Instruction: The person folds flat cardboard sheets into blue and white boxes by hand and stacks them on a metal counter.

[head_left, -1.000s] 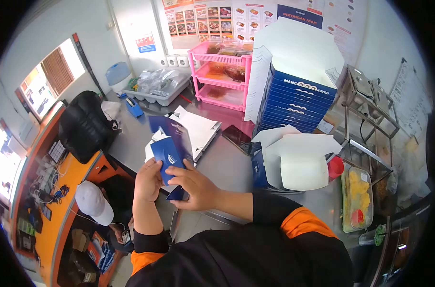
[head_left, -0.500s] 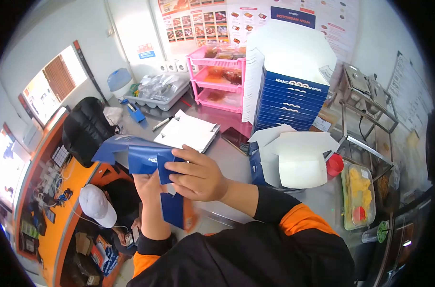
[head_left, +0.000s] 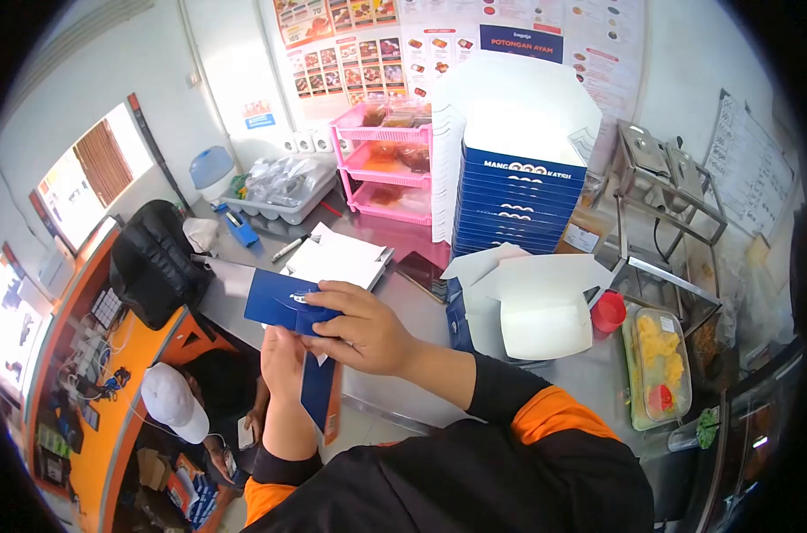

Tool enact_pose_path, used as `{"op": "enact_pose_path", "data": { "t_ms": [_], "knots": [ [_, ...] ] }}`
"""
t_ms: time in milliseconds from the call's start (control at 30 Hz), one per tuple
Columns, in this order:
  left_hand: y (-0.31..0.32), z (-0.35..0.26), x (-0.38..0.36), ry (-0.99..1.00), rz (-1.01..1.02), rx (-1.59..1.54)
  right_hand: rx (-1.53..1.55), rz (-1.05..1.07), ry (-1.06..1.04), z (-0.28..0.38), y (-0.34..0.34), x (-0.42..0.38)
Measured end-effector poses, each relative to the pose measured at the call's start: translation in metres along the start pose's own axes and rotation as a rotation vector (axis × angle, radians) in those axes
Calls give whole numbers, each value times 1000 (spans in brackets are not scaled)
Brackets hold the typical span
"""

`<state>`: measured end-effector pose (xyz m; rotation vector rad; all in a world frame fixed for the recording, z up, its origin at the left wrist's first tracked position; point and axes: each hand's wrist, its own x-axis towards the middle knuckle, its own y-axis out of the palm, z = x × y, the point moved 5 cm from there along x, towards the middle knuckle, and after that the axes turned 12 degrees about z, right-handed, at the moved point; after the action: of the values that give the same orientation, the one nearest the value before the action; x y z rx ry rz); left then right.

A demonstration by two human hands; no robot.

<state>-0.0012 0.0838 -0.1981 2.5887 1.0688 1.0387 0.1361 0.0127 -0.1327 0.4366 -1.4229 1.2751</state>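
Note:
A blue cardboard food box [head_left: 272, 300], partly folded, is held up between both hands over the near edge of the steel table. My left hand [head_left: 284, 366] grips it from below, thumb and fingers pressed against the card. From the right, my right hand [head_left: 366, 329] has its fingers closed over a blue panel. Another flap hangs beneath the hands, blue with an orange side. What lies behind the fingers is hidden. Nearest on the table is a stack of white paper sheets [head_left: 337, 258].
A tall stack of blue boxes [head_left: 514, 200] stands at the back, behind an open white-lined box [head_left: 545, 324]. Nearby are a phone [head_left: 421, 274], a pink rack [head_left: 386, 164], a red cup [head_left: 608, 312] and a container of yellow food [head_left: 661, 360]. A seated person [head_left: 230, 386] is below left.
The box has turned and its panels are drawn closer together; its left flap no longer sticks out as far. Both hands still hold it. The camera view has shifted slightly.

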Motion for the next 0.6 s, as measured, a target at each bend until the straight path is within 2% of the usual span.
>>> {"op": "enact_pose_path", "data": {
  "t_ms": [67,100,133,167,233,300,367,400,500,533,600],
  "knots": [
    [49,-15,2,124,-99,129,118,125,4,0,-11,2],
    [48,-18,-3,28,-91,119,177,187,4,0,-17,1],
    [48,-19,-9,-48,-17,207,350,107,88,-7,-26,0],
    [49,-19,-17,-125,55,295,550,6,264,-13,-35,1],
    [68,-11,-33,-307,212,262,683,-23,326,-30,-36,13],
    [91,0,-51,-453,387,-86,883,738,619,-22,-22,16],
    [95,20,-71,-718,319,-457,914,1283,377,-9,2,3],
    [99,16,-70,-579,419,-351,844,1272,299,-5,7,4],
    [106,7,-66,-562,371,-555,1321,929,867,-14,10,2],
    [105,6,-66,-546,364,-550,1451,943,968,-13,11,1],
    [104,8,-70,-590,389,-532,1207,1188,754,-6,16,1]
  ]
}}
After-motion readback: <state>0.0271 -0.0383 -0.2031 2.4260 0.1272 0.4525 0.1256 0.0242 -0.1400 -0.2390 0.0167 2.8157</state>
